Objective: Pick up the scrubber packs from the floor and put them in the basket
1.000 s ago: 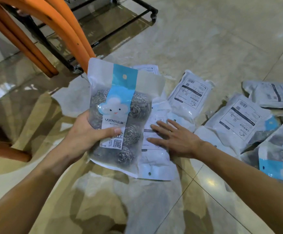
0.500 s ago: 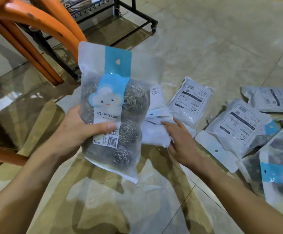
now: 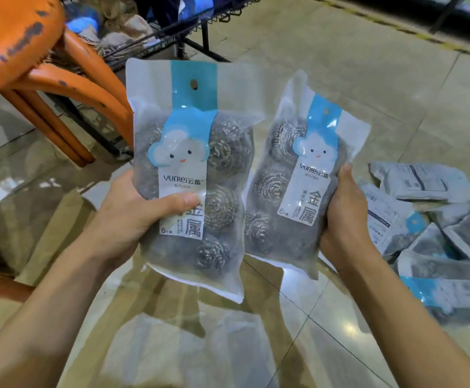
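Two scrubber packs are up off the floor, held side by side and upright in front of the person. Left pack [image 3: 191, 175] sits in the left hand [image 3: 133, 217]: thumb curled across the front label, fingers behind, gripping the lower left edge. Right pack [image 3: 298, 180], tilted a little, is in the right hand [image 3: 343, 217], which wraps its lower right edge from the side, thumb up along the bag. Both grips closed around the bags, no slack.

Handling: probably light. Each is a frosted plastic pouch of steel-wool balls, lumpy and springy, film looks slick. Best hold is around the bulging middle or lower edge, as now; the flat top flap with the hang hole would flop.

More packs [image 3: 429, 228] lie in a loose overlapping pile on the floor [image 3: 340, 88] to the right, mostly label-back up, so plenty left to do.

Floor is glossy beige tile with glare. Orange stool [image 3: 32, 51] at upper left. Behind it a black wire basket [image 3: 172, 29] on a frame, with stuff inside; contents blurred, likely the drop target. Next move probably needs a lift forward and left over its rim.
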Motion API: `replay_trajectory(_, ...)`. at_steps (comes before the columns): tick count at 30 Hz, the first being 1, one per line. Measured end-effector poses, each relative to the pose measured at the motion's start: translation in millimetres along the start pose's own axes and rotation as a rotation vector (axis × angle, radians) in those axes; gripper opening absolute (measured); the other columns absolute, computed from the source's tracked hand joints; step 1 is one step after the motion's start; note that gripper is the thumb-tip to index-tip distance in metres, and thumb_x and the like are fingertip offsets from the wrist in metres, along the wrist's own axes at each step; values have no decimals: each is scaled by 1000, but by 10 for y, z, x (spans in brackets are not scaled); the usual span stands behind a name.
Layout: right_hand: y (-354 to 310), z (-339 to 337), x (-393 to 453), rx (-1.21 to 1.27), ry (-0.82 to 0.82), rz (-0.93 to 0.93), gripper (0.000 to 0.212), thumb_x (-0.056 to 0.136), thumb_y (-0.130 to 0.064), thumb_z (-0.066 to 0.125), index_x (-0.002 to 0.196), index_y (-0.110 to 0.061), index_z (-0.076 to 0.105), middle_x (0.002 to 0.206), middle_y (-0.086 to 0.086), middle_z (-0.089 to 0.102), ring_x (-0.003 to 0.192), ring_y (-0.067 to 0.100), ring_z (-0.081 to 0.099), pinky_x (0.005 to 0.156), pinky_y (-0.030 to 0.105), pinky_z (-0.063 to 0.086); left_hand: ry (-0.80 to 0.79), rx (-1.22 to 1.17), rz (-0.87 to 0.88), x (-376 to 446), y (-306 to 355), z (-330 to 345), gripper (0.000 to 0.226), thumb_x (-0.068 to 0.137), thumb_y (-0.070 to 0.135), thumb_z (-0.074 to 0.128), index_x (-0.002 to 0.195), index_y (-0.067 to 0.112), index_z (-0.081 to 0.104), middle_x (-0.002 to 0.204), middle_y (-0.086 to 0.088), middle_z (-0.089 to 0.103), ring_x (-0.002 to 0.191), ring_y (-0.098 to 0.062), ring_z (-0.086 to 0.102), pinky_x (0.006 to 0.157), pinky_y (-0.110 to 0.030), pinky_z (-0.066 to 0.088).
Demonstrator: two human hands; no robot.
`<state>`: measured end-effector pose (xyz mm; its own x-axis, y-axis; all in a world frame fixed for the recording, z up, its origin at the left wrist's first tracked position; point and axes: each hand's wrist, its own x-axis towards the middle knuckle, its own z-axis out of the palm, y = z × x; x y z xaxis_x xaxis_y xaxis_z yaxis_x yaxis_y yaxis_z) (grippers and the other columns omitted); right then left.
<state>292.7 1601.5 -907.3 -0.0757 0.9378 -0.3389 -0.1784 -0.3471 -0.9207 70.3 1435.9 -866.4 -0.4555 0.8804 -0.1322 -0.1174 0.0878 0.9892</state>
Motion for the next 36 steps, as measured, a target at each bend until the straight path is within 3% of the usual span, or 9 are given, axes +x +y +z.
replay_trajectory(3,-341,-89,-175,-56,31,35,40,110,-49,40,115,-23,71,100,-2,80,96,17,77,85,34,60,11,19,-54,-74,261,98,46,58,0,89,99,17,77,98,-6,81,83,-18,78,66,-26,60)
replay_trajectory(6,-842,-157,-475,-93,28,106,46,106,-57,40,99,-24,72,76,-8,79,70,10,76,58,21,57,0,24,-129,-269,726,225,44,64,4,79,107,10,73,99,-8,81,84,-21,78,67,-27,61)
replay_trajectory(10,-1780,-199,-1014,-72,-66,268,65,66,-83,59,93,-29,84,102,4,81,95,24,78,95,48,59,-7,30,-215,-565,1619,341,47,62,2,84,107,9,74,101,-12,80,86,-25,78,68,-30,62)
replay_trajectory(14,-3057,-223,-1657,-56,-123,363,66,66,-55,75,119,-15,76,115,13,78,99,29,76,95,46,59,1,77,-267,-845,2938,574,39,61,3,90,97,15,79,98,-12,81,83,-27,78,67,-33,63)
replay_trajectory(17,-4191,-226,-2149,-85,-122,298,54,75,-41,73,119,-10,74,111,15,79,85,26,78,78,38,65,47,81,-246,-989,4140,826,34,64,11,86,96,13,78,96,-12,81,82,-28,78,68,-35,63)
replay_trajectory(20,-5309,-224,-2571,-158,-84,222,52,76,-40,77,117,-8,73,106,15,79,90,31,78,81,41,62,28,85,-193,-1102,5332,1110,35,69,11,85,103,13,76,94,-5,81,81,-22,79,67,-32,62)
replay_trajectory(25,-6852,-182,-3089,-181,-9,38,40,85,-28,80,115,-2,71,100,14,80,82,24,79,64,29,59,-34,140,-61,-1280,6857,1591,42,61,20,88,101,16,77,94,-1,82,83,-19,79,72,-31,59)
replay_trajectory(31,-7975,-228,-3549,-137,44,-137,33,89,-23,79,115,-4,73,97,9,81,78,19,79,60,26,59,-88,130,71,-1515,7795,2056,30,78,11,86,105,16,73,75,6,79,62,-9,74,50,-16,51)
replay_trajectory(36,-8368,-365,-3823,-100,81,-214,30,91,-24,78,115,-7,73,97,8,81,80,20,79,61,26,60,-113,92,151,-1595,8098,2269,37,76,8,87,109,18,73,96,2,81,84,-16,79,64,-24,59)
